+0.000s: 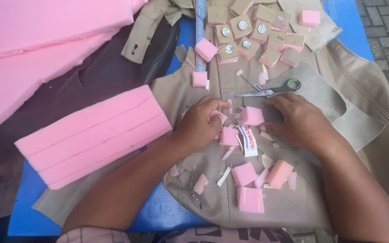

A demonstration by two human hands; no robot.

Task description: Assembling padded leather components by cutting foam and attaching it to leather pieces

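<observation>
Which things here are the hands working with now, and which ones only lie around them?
In hand:
left hand on a small pink foam cube
right hand at a pink foam block
squeezed white glue tube

Lying about:
green-handled scissors
metal ruler
long pink foam slab
tan-topped foam squares with silver discs

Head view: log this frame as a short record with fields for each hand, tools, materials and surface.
left hand: left hand rests on a small pink foam piece
right hand: right hand touches a pink foam cube
tools: scissors, metal ruler, glue tube
materials: large foam block; finished foam squares
surface: beige leatherette over blue table
</observation>
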